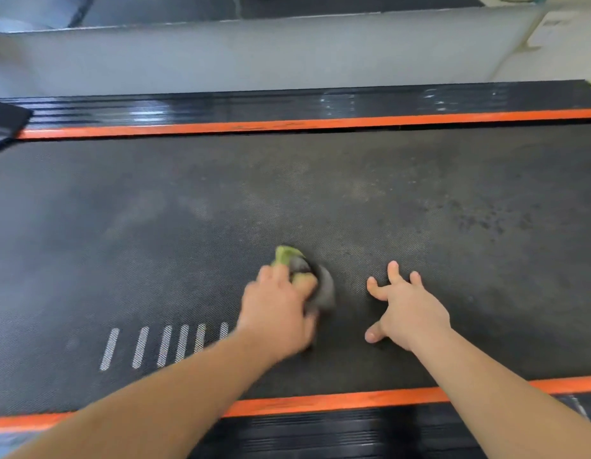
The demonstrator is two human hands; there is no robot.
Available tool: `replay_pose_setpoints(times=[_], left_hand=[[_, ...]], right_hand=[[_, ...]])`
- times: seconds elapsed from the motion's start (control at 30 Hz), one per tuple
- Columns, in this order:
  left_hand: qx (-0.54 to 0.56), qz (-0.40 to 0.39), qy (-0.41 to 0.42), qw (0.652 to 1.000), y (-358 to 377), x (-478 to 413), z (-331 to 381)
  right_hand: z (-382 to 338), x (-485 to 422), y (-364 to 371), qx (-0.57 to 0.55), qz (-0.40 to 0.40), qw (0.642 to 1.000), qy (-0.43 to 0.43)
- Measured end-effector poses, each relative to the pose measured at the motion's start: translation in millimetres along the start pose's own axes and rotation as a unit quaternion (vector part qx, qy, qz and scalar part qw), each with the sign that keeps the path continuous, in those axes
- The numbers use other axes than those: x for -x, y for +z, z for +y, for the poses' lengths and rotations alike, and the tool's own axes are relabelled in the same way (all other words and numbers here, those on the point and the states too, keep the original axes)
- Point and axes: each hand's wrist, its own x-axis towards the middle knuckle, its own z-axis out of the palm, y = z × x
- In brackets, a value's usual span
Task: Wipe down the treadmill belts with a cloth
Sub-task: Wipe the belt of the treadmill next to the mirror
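Trouble here would most likely come from the belt (353, 193) itself. It is a surface that can roll, and the right hand (408, 308) leans on it with fingers spread wide and straight, the fingertips (393, 267) touching the belt and holding nothing. If the person puts weight on that hand while the other pushes hard, I judge the belt could shift and the support would be lost. The left hand (277, 306) is curled round a bunched green and grey cloth (292, 260), which lies on the belt just to the left of the right hand, partly under the left fingers. This hand is blurred, so how tightly it grips I cannot tell. Because the cloth is crumpled small, each stroke would cover only a narrow band, and the pale dusty patches (287, 180) beyond both hands, or the dark specks (479, 220) well to the right of the right hand, could be missed. A loose corner may also catch at the orange strip (320, 400) behind the wrists.
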Motion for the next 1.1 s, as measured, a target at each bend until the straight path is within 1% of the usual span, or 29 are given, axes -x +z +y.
replay_pose_setpoints(times=[0.03,0.1,0.13,0.17,0.2,0.23,0.27,0.3,0.33,0.37,0.4,0.43,0.5,0.53,0.57,0.6,0.63,0.67,0.7,0.73,0.77,0.8,0.83,0.87,0.9,0.97,1.03,1.1], left_hand=[[-0.003,-0.018,0.080,0.997,0,19,13],[-0.007,-0.068,0.196,0.978,-5,25,12],[-0.031,-0.084,0.227,0.970,-11,15,4],[-0.066,-0.082,0.229,0.968,-15,3,-6],[-0.086,-0.074,0.181,0.977,-18,-10,-18],[-0.076,-0.061,0.074,0.992,-21,-21,-32],[-0.028,-0.040,-0.047,0.998,-21,-27,-42],[0.030,-0.020,-0.137,0.990,-17,-24,-44],[0.048,-0.013,-0.168,0.984,-13,-15,-36],[0.026,-0.017,-0.145,0.989,-6,1,-24],[0.003,-0.026,-0.084,0.996,0,22,-8],[-0.008,-0.036,-0.005,0.999,0,43,5],[0.002,-0.067,0.110,0.992,-3,58,10],[-0.003,-0.092,0.154,0.984,-9,50,0],[-0.030,-0.111,0.174,0.978,-16,38,-9],[-0.060,-0.116,0.168,0.977,-21,27,-19],[-0.068,-0.107,0.108,0.986,-23,18,-30],[-0.047,-0.084,0.018,0.995,-24,13,-37],[-0.005,-0.063,-0.079,0.995,-20,13,-38],[0.031,-0.039,-0.141,0.989,-14,20,-32],[0.031,-0.026,-0.154,0.987,-7,30,-21],[0.020,-0.025,-0.133,0.991,-1,43,-7],[0.013,-0.024,-0.095,0.995,3,55,6],[0.015,-0.026,-0.055,0.998,4,61,16],[0.028,-0.038,-0.038,0.998,0,62,22],[0.064,-0.106,-0.071,0.990,-18,46,22],[0.062,-0.163,-0.097,0.980,-31,25,23],[0.040,-0.186,-0.074,0.979,-35,19,27]], right_hand=[[0,1,1,0.001,0.002,1.000,-0.001],[0,3,1,-0.003,0.006,1.000,-0.006],[0,5,1,-0.006,0.008,1.000,-0.005],[0,7,0,-0.007,0.009,1.000,-0.003],[1,8,1,-0.008,0.011,1.000,-0.001],[1,8,3,-0.008,0.012,1.000,0.000],[2,8,5,-0.009,0.011,1.000,-0.002],[2,8,6,-0.011,0.010,1.000,-0.003],[2,8,6,-0.012,0.008,1.000,-0.001],[2,7,5,-0.010,0.006,1.000,0.002],[1,6,4,-0.008,0.005,1.000,0.005],[0,7,2,-0.008,0.003,1.000,0.009],[-3,10,0,-0.007,-0.004,1.000,0.013],[-3,11,0,-0.006,-0.006,1.000,0.013],[-3,12,1,-0.007,-0.004,1.000,0.011],[-2,13,2,-0.007,-0.001,1.000,0.012],[-2,13,3,-0.008,0.002,1.000,0.012],[-1,12,4,-0.009,0.005,1.000,0.010],[-1,13,5,-0.011,0.005,1.000,0.009],[0,13,5,-0.013,0.004,1.000,0.008],[0,14,5,-0.012,0.003,1.000,0.009],[-1,13,6,-0.009,0.002,1.000,0.007],[-1,11,6,-0.009,0.003,1.000,0.005],[0,10,6,-0.012,0.004,1.000,0.005],[0,9,6,-0.014,0.002,1.000,0.005],[0,8,7,-0.017,-0.004,1.000,0.004],[0,8,7,-0.018,-0.007,1.000,0.007],[0,8,7,-0.017,-0.010,1.000,0.011]])
